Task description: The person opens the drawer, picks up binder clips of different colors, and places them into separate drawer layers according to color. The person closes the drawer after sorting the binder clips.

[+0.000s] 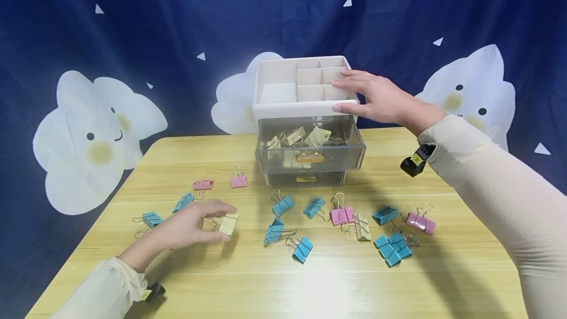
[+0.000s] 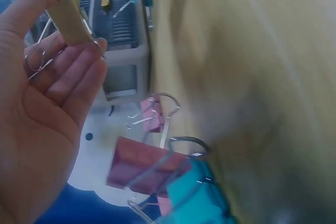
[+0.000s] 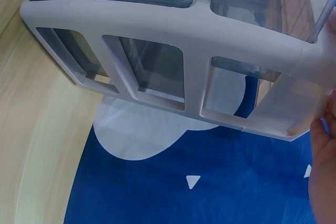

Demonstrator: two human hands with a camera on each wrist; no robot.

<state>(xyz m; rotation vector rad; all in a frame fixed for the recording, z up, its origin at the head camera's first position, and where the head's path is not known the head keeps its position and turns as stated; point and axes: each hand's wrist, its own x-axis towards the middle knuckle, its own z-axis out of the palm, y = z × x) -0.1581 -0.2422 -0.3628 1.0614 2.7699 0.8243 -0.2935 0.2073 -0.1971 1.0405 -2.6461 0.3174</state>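
Observation:
My left hand [image 1: 188, 223] pinches a pale yellow binder clip [image 1: 229, 222] between thumb and fingers, just above the table. In the left wrist view that clip's wire handles stick out beside the fingers. My right hand [image 1: 376, 95] rests over the right end of a white desktop organizer [image 1: 292, 110], fingers fairly straight across its top compartments and thumb along the front rim. Below, a smoky clear drawer [image 1: 283, 159] stands pulled out with several yellow clips [image 1: 319, 136] inside. Another drawer [image 1: 288, 179] with a gold handle sits beneath it.
Blue binder clips [image 1: 302, 249] lie scattered over the wooden table [image 1: 248, 284], along with pink clips [image 1: 342, 216]. One loose yellow clip [image 1: 363, 228] lies beside a pink one. Behind the table hangs a dark blue curtain [image 1: 177, 9] with white clouds.

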